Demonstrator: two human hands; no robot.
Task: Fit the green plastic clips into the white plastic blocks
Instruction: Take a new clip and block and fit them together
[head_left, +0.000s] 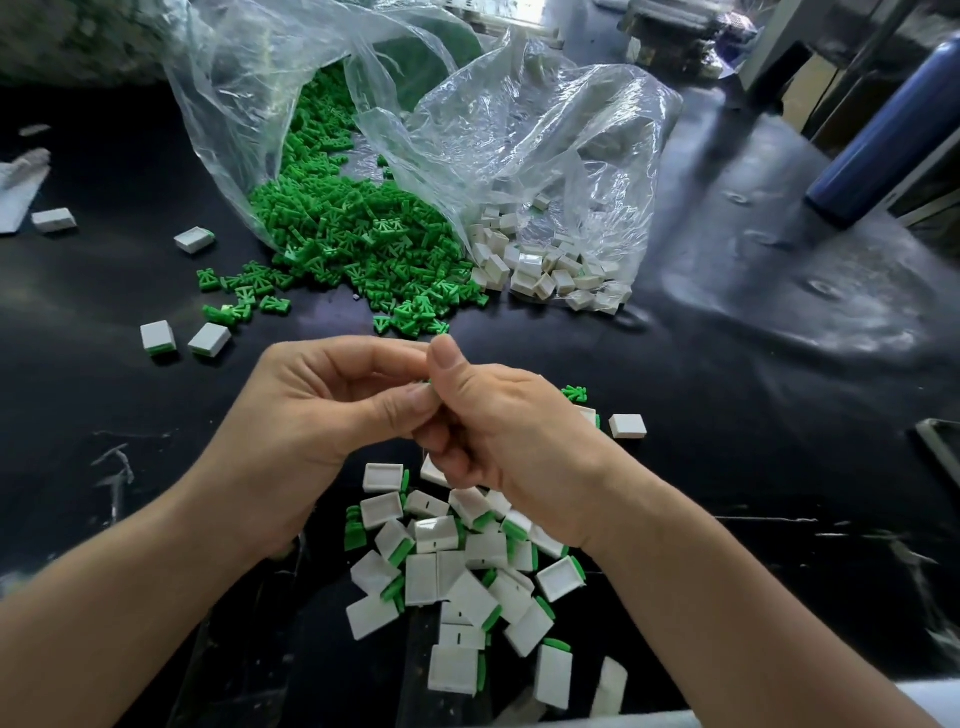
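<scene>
My left hand (322, 405) and my right hand (498, 426) meet above the middle of the black table (727, 415), fingertips pressed together. They pinch a small green clip (426, 383); only a sliver of it shows between the fingers, and I cannot tell if a white block is also held. Loose green clips (353, 244) spill from a clear bag just beyond my hands. A second clear bag beside it holds white blocks (545, 270). Below my hands lies a heap of white blocks with green clips fitted (457, 561).
Two clipped blocks (158, 336) lie to the left, with single white blocks (195, 239) farther left and one (627, 426) to the right. A stray green clip (574, 393) lies by my right hand. A dark blue bottle (878, 140) stands at the far right.
</scene>
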